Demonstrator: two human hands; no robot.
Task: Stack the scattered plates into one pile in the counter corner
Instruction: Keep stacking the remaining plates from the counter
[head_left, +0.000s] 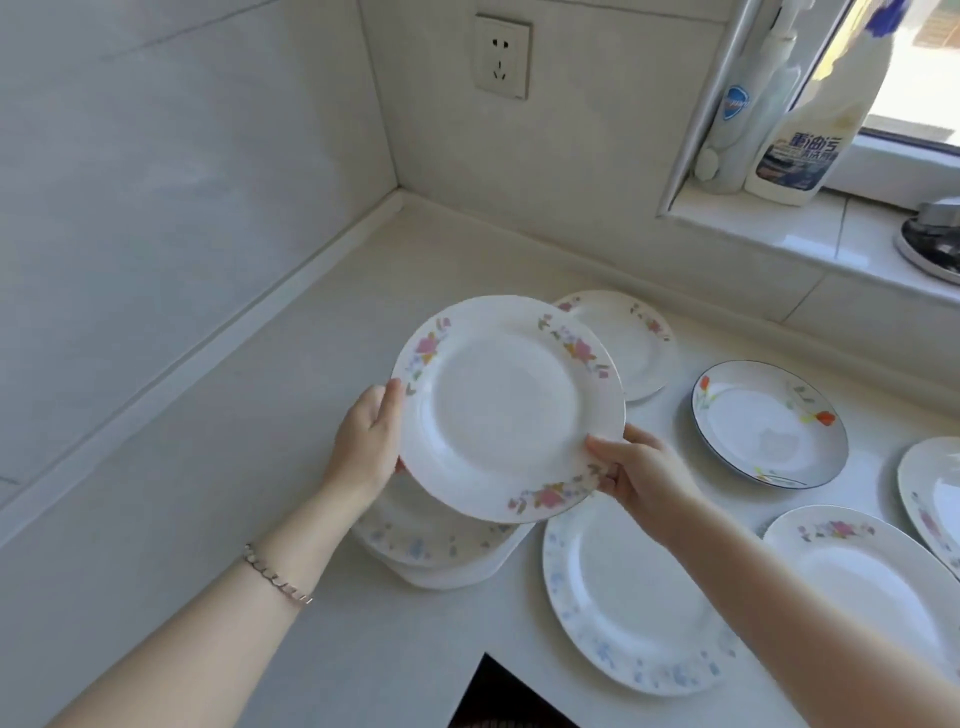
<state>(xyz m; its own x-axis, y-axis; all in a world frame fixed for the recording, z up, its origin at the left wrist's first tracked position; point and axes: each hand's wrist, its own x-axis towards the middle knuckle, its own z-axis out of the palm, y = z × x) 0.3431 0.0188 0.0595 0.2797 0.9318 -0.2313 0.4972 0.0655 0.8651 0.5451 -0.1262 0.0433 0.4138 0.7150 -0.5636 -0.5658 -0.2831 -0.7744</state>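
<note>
While both hands hold it by opposite rims, the pink-flowered plate (506, 408) hangs tilted above the counter (208, 519), and we see it is empty. Our left hand (366, 441) has its thumb over the left rim and the other fingers curled beneath; our right hand (636, 470) pinches the lower right rim, thumb on top. A bracelet (278, 577) sits on the left wrist.

Directly under the held plate lies a small pile of plates (431, 545) with faint blue marks on the rim, mostly hidden, so we cannot tell how many it holds. The pile rests well short of the counter corner (400, 200), which lies further back by the walls.

Other plates lie single and empty on the counter: a blue-patterned plate (628, 597) just right of the pile, a blue-rimmed dish (769, 423) with red flowers behind it, a floral plate (631, 340) partly hidden behind the held one, a pink-patterned plate (857, 566) at right, and one more plate (932, 493) cut off by the frame edge.

On the window ledge (779, 239) stand two cleaner bottles (800, 140)
</note>
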